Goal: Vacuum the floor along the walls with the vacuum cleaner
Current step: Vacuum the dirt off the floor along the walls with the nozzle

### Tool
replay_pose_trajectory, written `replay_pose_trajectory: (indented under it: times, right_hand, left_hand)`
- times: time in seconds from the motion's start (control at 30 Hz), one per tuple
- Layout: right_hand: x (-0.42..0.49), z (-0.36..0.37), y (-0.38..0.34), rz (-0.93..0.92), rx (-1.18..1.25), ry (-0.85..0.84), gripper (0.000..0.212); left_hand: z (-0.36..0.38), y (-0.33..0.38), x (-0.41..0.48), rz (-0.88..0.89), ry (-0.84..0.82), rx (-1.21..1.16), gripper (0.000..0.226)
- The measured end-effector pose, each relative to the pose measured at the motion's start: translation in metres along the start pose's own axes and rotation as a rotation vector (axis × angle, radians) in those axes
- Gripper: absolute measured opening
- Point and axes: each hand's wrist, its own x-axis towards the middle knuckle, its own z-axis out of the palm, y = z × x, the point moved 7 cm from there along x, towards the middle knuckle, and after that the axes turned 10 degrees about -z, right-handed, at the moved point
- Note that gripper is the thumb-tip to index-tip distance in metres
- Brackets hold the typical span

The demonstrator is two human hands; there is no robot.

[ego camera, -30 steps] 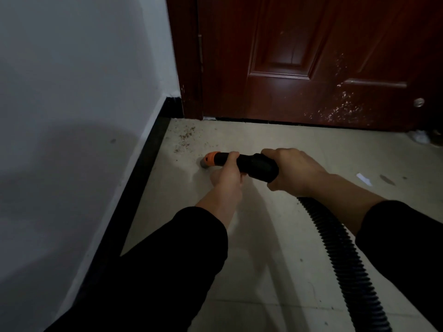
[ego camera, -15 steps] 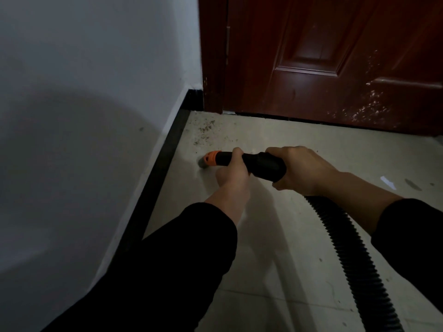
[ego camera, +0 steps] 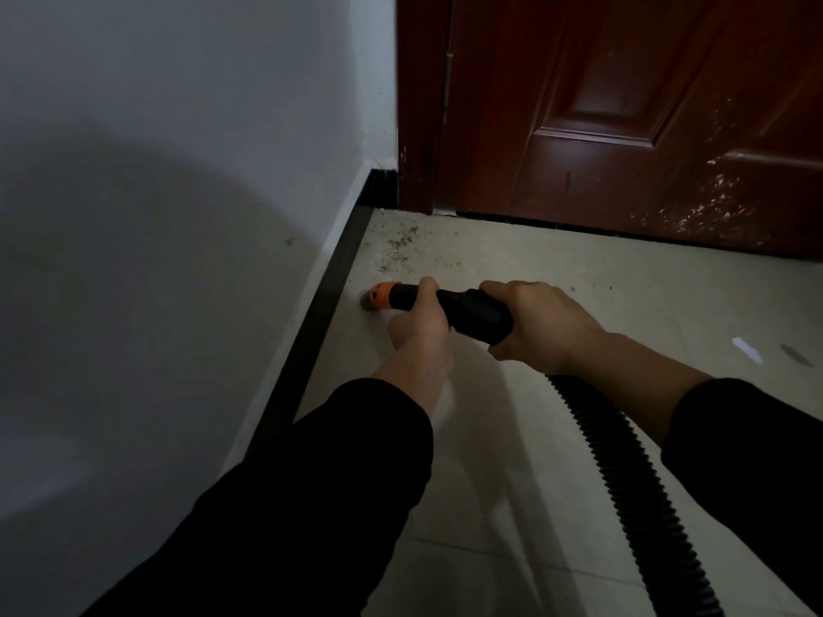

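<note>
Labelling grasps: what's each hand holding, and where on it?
Both grip the vacuum nozzle: left hand just behind the orange tip, right hand at the wider cuff where the hose joins.

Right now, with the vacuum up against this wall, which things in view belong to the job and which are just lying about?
Part of the job:
vacuum nozzle, held by the left hand and right hand
ribbed hose
dirt specks near the corner
black baseboard

Just lying about:
white scrap on the open floor
dark smudge beside it
</note>
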Motion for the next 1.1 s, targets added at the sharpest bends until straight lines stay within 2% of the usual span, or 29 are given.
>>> replay_pose_trajectory:
  times: [0.3,0.5,1.1]
  right_hand:
    - [0.006,0.008,-0.009,-0.047,0.076,-0.015,0.042]
    - [0.007,0.011,-0.012,-0.051,0.119,-0.02,0.042]
    - [0.025,0.029,-0.014,0.049,0.102,0.097,0.041]
  left_hand:
    - [-0.016,0.003,0.008,0.021,0.0,-0.012,0.04]
    - [-0.022,0.005,0.005,0.02,0.014,-0.042,0.031]
    - [-0.02,0.026,0.03,0.053,0.02,0.09,0.027]
